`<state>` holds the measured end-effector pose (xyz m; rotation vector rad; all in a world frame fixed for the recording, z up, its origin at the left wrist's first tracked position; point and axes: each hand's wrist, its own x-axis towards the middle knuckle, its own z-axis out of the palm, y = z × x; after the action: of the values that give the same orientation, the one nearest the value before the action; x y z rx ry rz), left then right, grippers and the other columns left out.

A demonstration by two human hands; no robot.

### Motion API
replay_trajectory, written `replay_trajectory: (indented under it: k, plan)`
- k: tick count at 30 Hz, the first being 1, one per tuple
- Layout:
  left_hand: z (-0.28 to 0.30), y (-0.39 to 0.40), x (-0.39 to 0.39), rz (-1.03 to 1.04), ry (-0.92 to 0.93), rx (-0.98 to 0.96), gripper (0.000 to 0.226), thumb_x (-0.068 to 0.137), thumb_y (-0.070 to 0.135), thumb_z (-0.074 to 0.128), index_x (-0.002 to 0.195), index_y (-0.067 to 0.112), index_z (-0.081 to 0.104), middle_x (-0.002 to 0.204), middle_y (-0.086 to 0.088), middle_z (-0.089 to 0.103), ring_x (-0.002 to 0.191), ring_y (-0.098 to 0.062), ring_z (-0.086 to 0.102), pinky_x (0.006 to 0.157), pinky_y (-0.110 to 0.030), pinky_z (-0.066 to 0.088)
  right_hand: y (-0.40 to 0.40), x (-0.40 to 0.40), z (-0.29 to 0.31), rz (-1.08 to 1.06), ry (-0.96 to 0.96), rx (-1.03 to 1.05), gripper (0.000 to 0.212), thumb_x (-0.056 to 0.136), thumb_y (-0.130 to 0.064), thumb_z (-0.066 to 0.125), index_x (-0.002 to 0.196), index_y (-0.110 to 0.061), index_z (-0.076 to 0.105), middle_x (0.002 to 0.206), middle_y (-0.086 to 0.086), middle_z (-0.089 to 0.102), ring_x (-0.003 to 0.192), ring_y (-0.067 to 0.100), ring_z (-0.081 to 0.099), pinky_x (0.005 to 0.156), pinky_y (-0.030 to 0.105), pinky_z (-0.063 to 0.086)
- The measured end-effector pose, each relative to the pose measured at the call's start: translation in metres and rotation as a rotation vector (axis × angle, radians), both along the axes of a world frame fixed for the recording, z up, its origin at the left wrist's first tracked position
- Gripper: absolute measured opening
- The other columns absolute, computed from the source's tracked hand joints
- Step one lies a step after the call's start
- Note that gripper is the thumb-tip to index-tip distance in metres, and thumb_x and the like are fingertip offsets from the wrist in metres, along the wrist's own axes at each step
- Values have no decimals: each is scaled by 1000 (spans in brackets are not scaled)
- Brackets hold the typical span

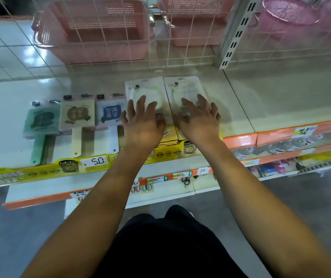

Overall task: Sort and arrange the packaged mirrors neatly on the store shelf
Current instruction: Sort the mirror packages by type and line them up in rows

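Note:
Two clear-packaged round mirrors lie flat side by side on the white shelf (251, 101). My left hand (142, 121) rests with fingers spread on the left round mirror pack (146, 87). My right hand (197, 117) lies the same way on the right round mirror pack (184, 85). Neither hand grips its pack. To the left lie three handled square mirrors in a row: a green one (40, 121), a beige one (77, 115) and a white one with a blue panel (111, 113). Yellow packs (170, 135) show under my wrists.
A wire grid panel (120, 47) stands behind the shelf, with pink baskets (92, 31) beyond it. A yellow price strip (50, 171) marked 5.0 runs along the front edge. Lower shelves with orange strips (281, 135) hold small goods. A slotted upright (237, 33) divides the shelf bays.

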<state>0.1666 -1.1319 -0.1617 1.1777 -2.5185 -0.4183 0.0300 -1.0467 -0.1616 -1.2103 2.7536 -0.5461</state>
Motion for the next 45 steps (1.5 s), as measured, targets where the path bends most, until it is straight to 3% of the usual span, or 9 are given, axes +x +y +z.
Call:
replay_trajectory:
  k: [5, 14, 24, 28, 31, 36, 41, 45]
  plan:
    - [1, 13, 3, 79, -55, 45, 51, 95, 43, 43, 142, 24, 40, 157, -5, 21, 145, -42, 10, 112, -60, 16, 12, -5, -3, 24, -19, 6, 54, 88, -58, 51, 140, -44, 44, 157, -1, 24, 140, 43, 22, 110, 53, 26]
    - [-8, 26, 13, 150, -168, 8, 63, 91, 58, 42, 144, 25, 35, 156, -7, 24, 140, -45, 20, 110, -57, 24, 26, -14, -15, 61, 19, -78, 50, 89, -54, 46, 136, -40, 50, 154, 0, 30, 130, 43, 36, 103, 52, 37]
    - [-9, 26, 12, 105, -153, -5, 58, 92, 57, 42, 142, 29, 40, 153, -11, 30, 136, -46, 28, 108, -54, 33, 25, -16, -16, 151, 6, -32, 53, 91, -57, 45, 141, -40, 44, 157, -3, 25, 131, 42, 32, 103, 46, 33]
    - [-3, 30, 21, 53, -81, 57, 59, 87, 65, 48, 138, 35, 46, 157, -4, 26, 142, -43, 20, 113, -56, 25, 33, -21, -10, 218, -42, -62, 61, 87, -67, 45, 142, -41, 43, 157, -2, 24, 137, 40, 30, 108, 47, 28]
    - [-2, 34, 29, 4, -78, 89, 58, 84, 66, 53, 137, 43, 46, 158, 2, 22, 146, -38, 9, 113, -56, 18, 44, -27, -5, 287, -84, -39, 62, 86, -70, 49, 142, -46, 40, 159, -4, 20, 144, 42, 15, 113, 54, 21]
    - [-5, 35, 30, -106, -111, -1, 49, 87, 64, 50, 133, 48, 48, 156, 6, 28, 149, -29, 5, 117, -54, 6, 53, -35, -7, 384, -129, 3, 61, 86, -66, 53, 143, -47, 40, 161, -8, 16, 147, 37, 5, 118, 52, 15]
    - [0, 38, 22, -118, -72, -8, 50, 87, 59, 55, 133, 41, 52, 151, 5, 38, 147, -23, 17, 117, -47, 11, 46, -38, -8, 385, -107, 18, 61, 87, -67, 50, 143, -44, 40, 161, -2, 18, 145, 38, 16, 115, 52, 23]
    - [4, 43, 8, -200, -39, -21, 45, 86, 51, 60, 130, 45, 53, 148, 8, 41, 146, -20, 22, 115, -46, 15, 52, -48, -4, 429, -238, -141, 45, 97, -44, 52, 140, -33, 49, 154, 2, 33, 142, 21, 30, 116, 43, 27]
